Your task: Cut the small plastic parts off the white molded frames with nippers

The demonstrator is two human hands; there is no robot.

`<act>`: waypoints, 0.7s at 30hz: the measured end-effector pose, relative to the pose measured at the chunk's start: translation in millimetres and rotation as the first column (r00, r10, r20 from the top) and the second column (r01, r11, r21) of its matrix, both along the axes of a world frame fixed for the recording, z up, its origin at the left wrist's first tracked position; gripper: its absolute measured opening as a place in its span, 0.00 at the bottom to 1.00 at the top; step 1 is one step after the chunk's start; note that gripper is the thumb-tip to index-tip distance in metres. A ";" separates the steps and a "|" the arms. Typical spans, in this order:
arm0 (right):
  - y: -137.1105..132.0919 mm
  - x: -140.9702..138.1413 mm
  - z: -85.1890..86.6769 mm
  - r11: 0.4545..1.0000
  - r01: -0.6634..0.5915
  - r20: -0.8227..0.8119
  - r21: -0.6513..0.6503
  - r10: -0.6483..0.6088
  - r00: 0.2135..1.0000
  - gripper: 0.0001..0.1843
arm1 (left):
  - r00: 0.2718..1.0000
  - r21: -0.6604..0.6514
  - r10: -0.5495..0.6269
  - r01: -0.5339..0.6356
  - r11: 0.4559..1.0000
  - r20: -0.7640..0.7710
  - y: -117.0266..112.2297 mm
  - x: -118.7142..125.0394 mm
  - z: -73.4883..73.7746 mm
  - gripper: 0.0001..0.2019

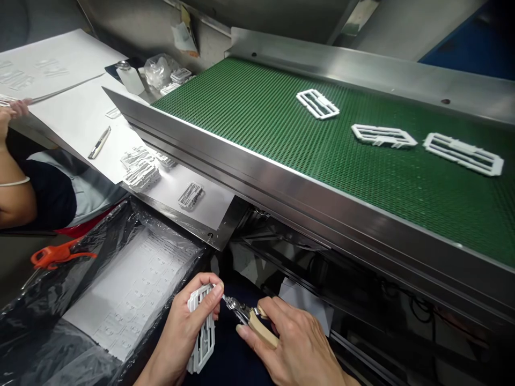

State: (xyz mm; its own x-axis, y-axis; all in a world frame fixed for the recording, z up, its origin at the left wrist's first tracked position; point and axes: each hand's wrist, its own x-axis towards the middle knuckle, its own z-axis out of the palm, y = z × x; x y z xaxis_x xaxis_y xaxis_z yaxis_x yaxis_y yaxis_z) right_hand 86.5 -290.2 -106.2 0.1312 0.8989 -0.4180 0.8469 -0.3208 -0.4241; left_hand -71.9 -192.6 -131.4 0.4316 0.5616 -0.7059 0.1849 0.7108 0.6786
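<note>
My left hand (187, 321) is closed around a white slotted plastic frame (204, 348), held upright at the bottom centre. The thumb and forefinger pinch its upper end. In my right hand (300, 335) is a pair of cutting pliers (245, 313) with beige handles. Their metal jaws point left and reach close to my left fingertips at the top of the frame. Whether the jaws touch the plastic I cannot tell. Similar white frames (317, 103) lie spread on the green conveyor belt (249, 118) above my hands.
A metal rail (306, 209) edges the belt. Stacked frames (140, 169) and a utility knife (100, 142) lie on the left table. Black plastic (132, 214) lines a container holding a white sheet (116, 305), beside an orange-handled tool (52, 257). A co-worker's arm (14, 182) is at far left.
</note>
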 end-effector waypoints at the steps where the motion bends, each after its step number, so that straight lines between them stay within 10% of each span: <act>1: 1.2 -0.2 0.5 1.000 0.019 -0.026 -0.019 -0.019 0.999 0.16 | 1.000 -0.006 -0.001 0.001 1.000 0.003 0.0 -0.2 -0.7 0.15; 8: 13.0 0.5 0.2 0.934 0.276 -0.254 -0.228 -0.331 0.909 0.19 | 0.999 -0.051 0.042 -0.041 0.998 0.017 1.7 3.4 -2.5 0.14; 15: 19.8 -2.5 -7.4 0.968 0.244 -0.419 0.050 -0.202 0.885 0.06 | 0.979 -0.199 0.134 -0.102 0.975 0.157 2.7 4.8 -12.1 0.13; 21: 26.3 7.2 -3.7 0.837 0.539 -0.499 -0.089 -0.506 0.704 0.09 | 0.899 -0.434 0.360 -0.228 0.871 0.250 7.0 1.6 -28.6 0.21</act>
State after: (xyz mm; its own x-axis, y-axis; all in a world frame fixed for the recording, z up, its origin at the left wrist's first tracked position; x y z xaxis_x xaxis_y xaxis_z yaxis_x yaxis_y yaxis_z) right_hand 93.6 -263.9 -110.0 0.3838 0.7726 -0.5058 0.2269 -0.6098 -0.7593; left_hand -70.3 -185.7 -159.9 0.5240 0.4096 -0.7468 -0.2502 0.9121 0.3247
